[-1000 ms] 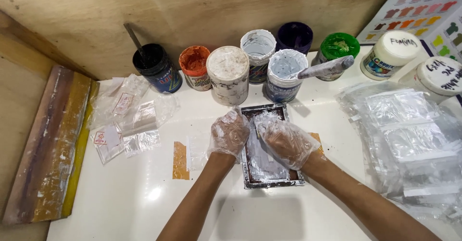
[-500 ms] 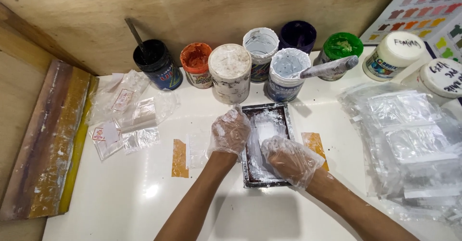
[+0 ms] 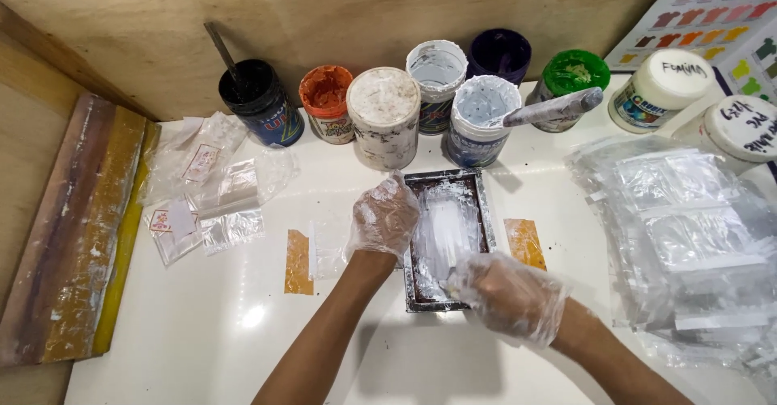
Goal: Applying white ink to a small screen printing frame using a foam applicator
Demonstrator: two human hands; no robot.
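A small dark printing frame [image 3: 442, 179] lies flat on the white table, its inside smeared with white ink [image 3: 447, 225]. My left hand [image 3: 384, 219], in a clear plastic glove, grips the frame's left edge and holds it down. My right hand [image 3: 510, 296], also gloved, is at the frame's near end, its fingers closed on a small ink-covered scraper [image 3: 444, 279] that the glove mostly hides. Strips of orange tape [image 3: 298, 261] lie on the table on either side of the frame.
A row of open paint jars stands behind the frame: black [image 3: 259, 101], orange [image 3: 326, 101], white [image 3: 383, 118], purple, green. A stick rests in the pale jar [image 3: 479, 118]. Clear bags are stacked at the right [image 3: 688, 235], printed ones lie left [image 3: 210, 195], beside a stained board [image 3: 77, 227].
My right hand has slid from the far part of the frame to its near end, dragging white ink along. My left hand has stayed on the frame's left edge.
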